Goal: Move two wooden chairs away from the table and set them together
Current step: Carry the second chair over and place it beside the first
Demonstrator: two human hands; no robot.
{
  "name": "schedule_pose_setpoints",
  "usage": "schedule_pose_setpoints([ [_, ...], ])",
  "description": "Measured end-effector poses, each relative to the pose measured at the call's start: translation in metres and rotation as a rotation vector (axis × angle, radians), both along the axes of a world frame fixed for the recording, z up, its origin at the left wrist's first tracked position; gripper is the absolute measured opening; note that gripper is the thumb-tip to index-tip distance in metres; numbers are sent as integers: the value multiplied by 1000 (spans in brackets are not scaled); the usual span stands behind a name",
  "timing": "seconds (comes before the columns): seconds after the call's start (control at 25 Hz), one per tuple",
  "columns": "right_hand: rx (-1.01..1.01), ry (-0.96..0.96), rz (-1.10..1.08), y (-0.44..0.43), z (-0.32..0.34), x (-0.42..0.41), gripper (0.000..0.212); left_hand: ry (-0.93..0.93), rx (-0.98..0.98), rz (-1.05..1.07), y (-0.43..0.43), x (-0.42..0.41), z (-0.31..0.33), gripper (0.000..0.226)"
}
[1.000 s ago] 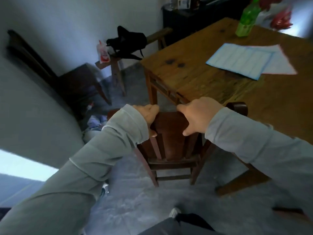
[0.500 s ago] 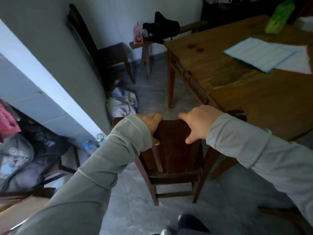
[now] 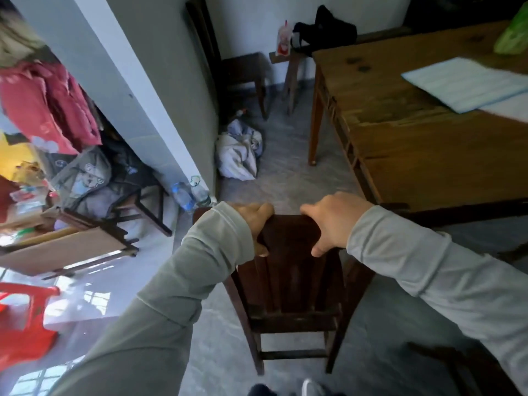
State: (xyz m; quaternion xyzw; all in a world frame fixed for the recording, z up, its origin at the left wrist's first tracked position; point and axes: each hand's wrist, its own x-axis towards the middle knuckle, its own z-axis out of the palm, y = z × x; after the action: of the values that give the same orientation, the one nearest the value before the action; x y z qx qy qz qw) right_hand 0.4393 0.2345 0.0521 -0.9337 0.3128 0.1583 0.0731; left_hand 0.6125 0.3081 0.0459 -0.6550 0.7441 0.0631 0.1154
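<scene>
A dark wooden chair [image 3: 291, 284] stands on the grey floor right in front of me, its back toward me. My left hand [image 3: 254, 221] grips the left part of its top rail and my right hand [image 3: 334, 221] grips the right part. The wooden table [image 3: 414, 144] is to the right, apart from the chair, with papers [image 3: 463, 84] on it. A second dark chair [image 3: 240, 70] stands against the far wall. The seat of the held chair is hidden by its back.
A white wall corner [image 3: 160, 115] juts in at left, with a bundle of cloth [image 3: 240, 152] and plastic bottles [image 3: 185, 194] at its foot. Beyond it are piled clothes, a low table [image 3: 65, 247] and a red plastic stool [image 3: 20, 318]. A bench [image 3: 294, 70] stands behind the table.
The chair has come away from the table toward the left and toward me, both hands still gripping its top rail. My view has swung left, revealing the room past the wall corner.
</scene>
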Motion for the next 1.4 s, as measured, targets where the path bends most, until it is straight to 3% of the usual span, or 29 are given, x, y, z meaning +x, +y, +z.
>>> schedule_pose_setpoints([
  [0.4, -51, 62, 45, 141, -19, -149, 59, 61, -38, 22, 150, -155, -34, 58],
  [0.64, -28, 96, 104, 229, -47, -199, 55, 36, -151, 4, 244, -203, -67, 51],
  [0.8, -58, 88, 76, 275, -72, -255, 58, 29, -296, -169, 279, -254, -69, 45],
  [1.4, -131, 11, 87, 389, -105, -423, 54, 49, -389, -149, 397, -421, -95, 43],
])
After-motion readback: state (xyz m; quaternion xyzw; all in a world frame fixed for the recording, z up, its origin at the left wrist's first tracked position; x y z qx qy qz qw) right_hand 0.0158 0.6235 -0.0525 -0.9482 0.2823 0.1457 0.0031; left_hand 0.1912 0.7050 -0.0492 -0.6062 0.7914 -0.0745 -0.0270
